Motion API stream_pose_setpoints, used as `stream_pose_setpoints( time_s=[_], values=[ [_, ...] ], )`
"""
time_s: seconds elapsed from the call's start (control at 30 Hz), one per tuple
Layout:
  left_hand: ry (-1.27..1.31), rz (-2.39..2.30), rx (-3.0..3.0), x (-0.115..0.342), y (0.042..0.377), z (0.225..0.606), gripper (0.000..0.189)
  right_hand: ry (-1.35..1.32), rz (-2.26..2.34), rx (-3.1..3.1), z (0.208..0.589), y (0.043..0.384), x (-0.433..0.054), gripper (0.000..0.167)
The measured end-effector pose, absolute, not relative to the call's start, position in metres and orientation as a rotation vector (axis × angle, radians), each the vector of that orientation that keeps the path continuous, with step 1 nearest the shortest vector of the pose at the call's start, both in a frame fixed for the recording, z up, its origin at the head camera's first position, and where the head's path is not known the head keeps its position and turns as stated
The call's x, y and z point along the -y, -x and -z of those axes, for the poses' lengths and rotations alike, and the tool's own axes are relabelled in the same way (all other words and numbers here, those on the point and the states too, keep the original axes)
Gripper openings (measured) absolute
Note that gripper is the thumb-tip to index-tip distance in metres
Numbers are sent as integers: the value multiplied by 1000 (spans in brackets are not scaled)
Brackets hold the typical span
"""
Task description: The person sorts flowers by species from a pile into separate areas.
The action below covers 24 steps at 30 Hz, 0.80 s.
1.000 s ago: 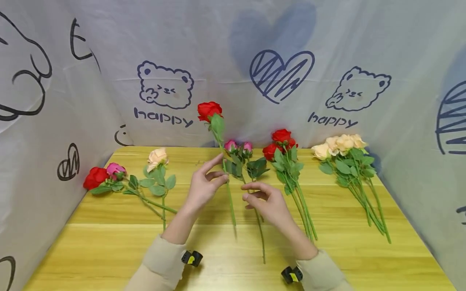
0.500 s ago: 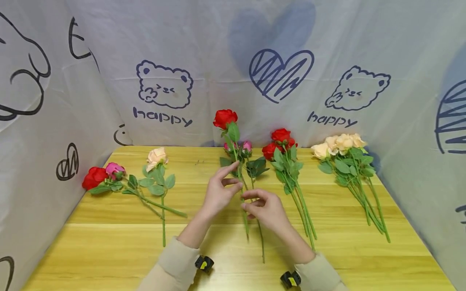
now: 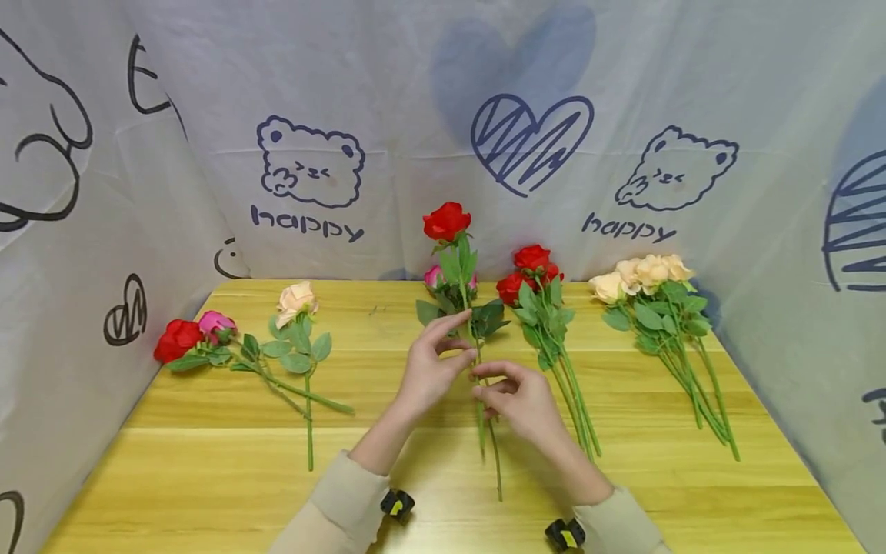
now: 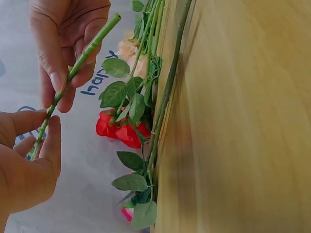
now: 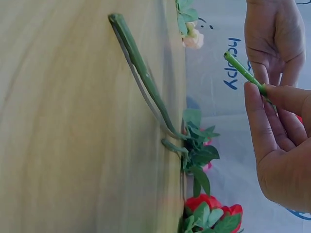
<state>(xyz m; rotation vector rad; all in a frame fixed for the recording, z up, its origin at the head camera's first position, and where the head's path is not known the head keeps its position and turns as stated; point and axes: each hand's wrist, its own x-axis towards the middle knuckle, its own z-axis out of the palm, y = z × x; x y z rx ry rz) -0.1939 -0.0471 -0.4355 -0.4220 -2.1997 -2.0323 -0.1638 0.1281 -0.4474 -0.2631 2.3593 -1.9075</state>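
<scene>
A single red rose (image 3: pixel 446 221) stands raised above the table, bloom up and stem tilted slightly. My left hand (image 3: pixel 431 373) pinches its green stem below the leaves. Lower down, my right hand (image 3: pixel 524 404) pinches the same stem between thumb and fingers. The cut stem end (image 4: pixel 99 40) juts out past the right hand in the left wrist view. Pink roses (image 3: pixel 434 277) lie on the table behind, partly hidden by the raised rose's leaves and my hands.
On the yellow wooden table (image 3: pixel 208 485), three red roses (image 3: pixel 533 258) lie right of centre. Cream roses (image 3: pixel 651 271) are farther right. To the left lie a red rose (image 3: pixel 174 341), a pink rose (image 3: pixel 218 325) and a cream rose (image 3: pixel 298 300). A printed cloth (image 3: pixel 408 100) hangs behind.
The left hand has carried the red rose rightward, in front of the pink roses. The right hand has shifted slightly right and down, and now pinches the rose's stem.
</scene>
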Motion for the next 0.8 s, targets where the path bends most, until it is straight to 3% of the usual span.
stream_pose_setpoints(
  time_s=[0.37, 0.8],
  values=[
    [484, 2024, 2127, 70, 195, 425, 58, 293, 1912, -2439, 433, 166, -161, 28],
    [248, 1883, 2265, 167, 188, 426, 57, 126, 1706, -2628, 432, 169, -240, 32]
  ],
)
